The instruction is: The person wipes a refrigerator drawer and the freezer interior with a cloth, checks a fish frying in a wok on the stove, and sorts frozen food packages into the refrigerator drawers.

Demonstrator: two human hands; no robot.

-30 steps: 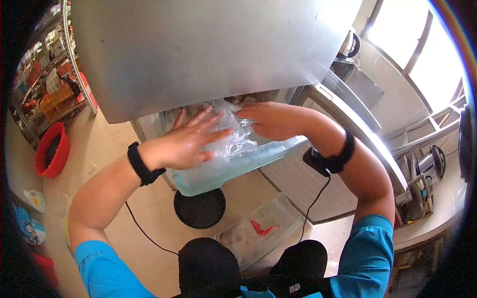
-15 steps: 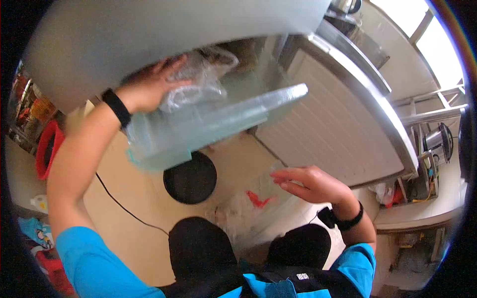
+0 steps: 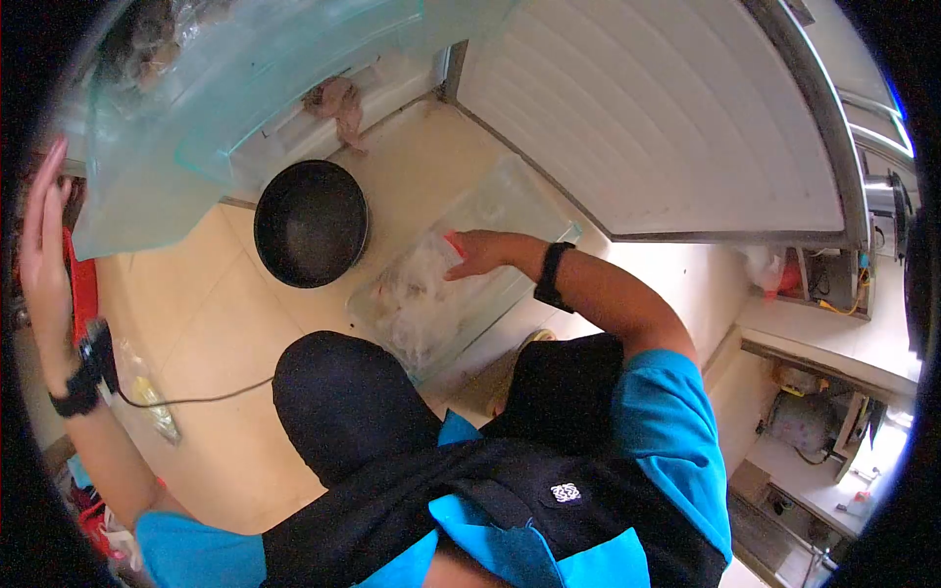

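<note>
My right hand [image 3: 480, 255] is closed at a clear plastic bag [image 3: 417, 289] with a bit of red on it; the fingertips partly hide the contact. The bag lies in a clear plastic drawer [image 3: 529, 201] on the floor in front of my knees. At the far left, my left hand [image 3: 44, 245] is raised with fingers stretched out, beside a tinted clear drawer [image 3: 147, 201] in the open fridge. Bagged food [image 3: 147, 49] shows inside that upper drawer.
A black round pan [image 3: 312, 223] stands on the tiled floor. The open fridge door [image 3: 647, 108] fills the upper right. A pinkish bag [image 3: 343, 108] hangs at the fridge's bottom edge. A black cord [image 3: 206, 400] crosses the floor at left.
My left hand has left the bag in the upper drawer and moved out to the left. My right hand has gone down to the bag in the floor drawer. The view has tilted downward.
</note>
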